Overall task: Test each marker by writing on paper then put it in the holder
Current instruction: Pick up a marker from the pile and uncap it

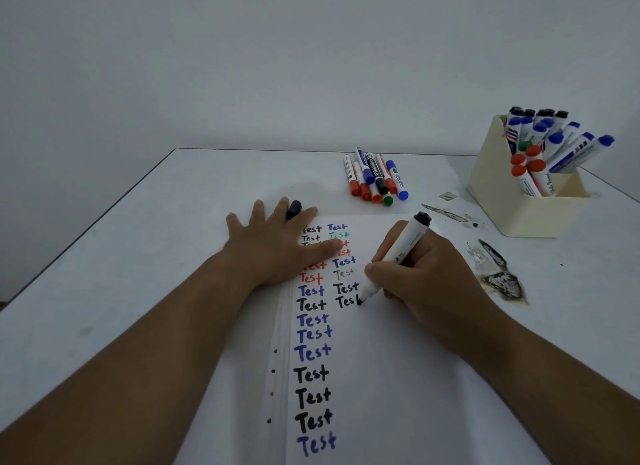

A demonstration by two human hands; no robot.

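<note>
My right hand (422, 277) grips an uncapped black marker (403, 248), its tip touching the white paper (398, 378) at the end of a black "Test" in the second column. My left hand (277, 246) lies flat with spread fingers on the paper's upper left corner, and the black cap (294, 210) sits between two of its fingers. The paper carries two columns of "Test" in black, blue, red and green. Several capped markers (375, 180) lie in a bunch at the back of the table. The cream holder (498, 201) at the right back holds several markers.
The white table (138, 274) has dark scorched or peeled patches (498, 274) right of the paper, between my right hand and the holder. A plain wall stands behind the table's far edge.
</note>
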